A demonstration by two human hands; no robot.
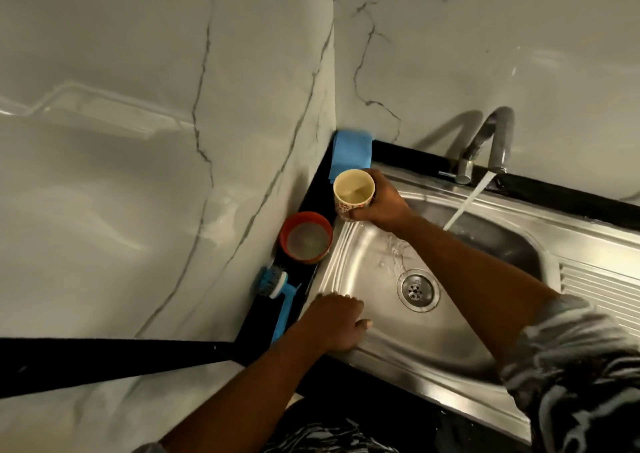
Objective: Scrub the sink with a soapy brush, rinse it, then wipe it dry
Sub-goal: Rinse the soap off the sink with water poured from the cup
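Nearest us, our left hand (334, 321) lies on the front left rim of the sink (349, 262), fingers bent over the edge; whether they grip it or merely lean there we cannot tell. On wet steel that hand could slide if we put weight on it.

Just to its left the brush (277, 288) lies on the black counter, its head toward the red bowl (305, 238). A careless forearm could push either along that narrow ledge.

Farther off, our right hand (381, 207) is clamped round the cup (353, 191), mouth up at the sink's far left corner, with some liquid inside (cloudy, perhaps soapy; we cannot say). Wet fingers could let it slip, and a spill toward the wall would soak the blue cloth (351, 153) just behind it, which we judge is needed dry for the wiping.

At the back the tap (485, 144) runs, its stream (467, 203) falling into the basin beside our right forearm. Splash could wet the rim and counter.

Counted, near to far: two hands, one brush, one sink with one drain (418, 290), one red bowl, one cup, one blue cloth, one tap with one stream.
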